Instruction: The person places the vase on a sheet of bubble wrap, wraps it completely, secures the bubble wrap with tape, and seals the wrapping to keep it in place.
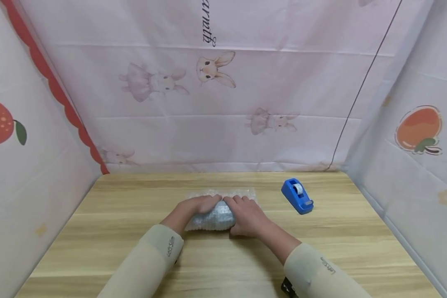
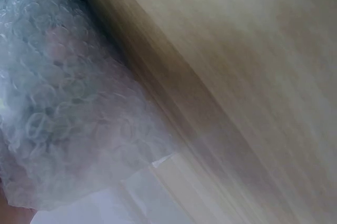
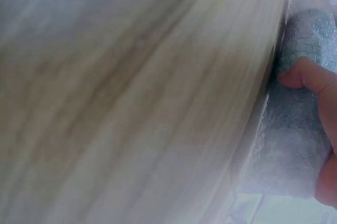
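Bubble-wrapped bundle [image 1: 217,219] lies on the bench [image 1: 115,231] straight ahead of the person, its long axis running from left to right, roughly square to the line of sight. A flat sheet of bubble wrap [image 1: 249,193] spreads on its far side. A bluish core shows through the layers, but what it is cannot be told.

Both hands are on the bundle, so neither is clearly nearer. The left hand [image 1: 205,203] bends over the left part and holds it from above; its fingertips are hidden, so how tightly they press cannot be told. The right hand [image 1: 247,215] grips the right part, fingers over the top and thumb [image 3: 299,74] against the near side; the right wrist view shows wrap on both sides of that thumb. The fingers of the two hands come close together along the top, and the middle of the bundle shows between them on the near side.

The relation that matters most, in my judgement, is that axis: a roll would run across it, toward the person or away onto the flat sheet, with both grips needing to turn evenly to keep it square. The blue tape dispenser [image 1: 297,196] stands apart, beyond the right hand and to its right, so that hand is the nearer one to it.
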`<action>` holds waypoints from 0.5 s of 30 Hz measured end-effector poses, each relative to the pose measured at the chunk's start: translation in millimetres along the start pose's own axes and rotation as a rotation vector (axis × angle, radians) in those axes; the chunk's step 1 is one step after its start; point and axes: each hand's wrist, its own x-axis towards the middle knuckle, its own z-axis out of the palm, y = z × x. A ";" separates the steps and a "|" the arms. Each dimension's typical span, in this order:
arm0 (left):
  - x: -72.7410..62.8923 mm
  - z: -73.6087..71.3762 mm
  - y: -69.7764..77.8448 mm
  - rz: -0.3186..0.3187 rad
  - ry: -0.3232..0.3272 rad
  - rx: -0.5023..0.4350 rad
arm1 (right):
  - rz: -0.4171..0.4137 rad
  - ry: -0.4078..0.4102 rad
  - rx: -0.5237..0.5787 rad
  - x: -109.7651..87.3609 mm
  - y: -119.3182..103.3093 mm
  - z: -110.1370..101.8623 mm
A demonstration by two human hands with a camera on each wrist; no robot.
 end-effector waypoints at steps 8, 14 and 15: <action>-2.1 0.1 -0.2 0.010 -0.025 -0.032 | 0.002 -0.065 0.069 2.5 2.7 -0.1; -3.2 2.5 -0.4 -0.004 -0.015 -0.066 | 0.009 -0.088 0.098 2.7 3.5 -3.2; -3.1 3.1 -0.9 -0.007 -0.017 -0.070 | 0.011 -0.095 0.110 2.9 3.5 -3.7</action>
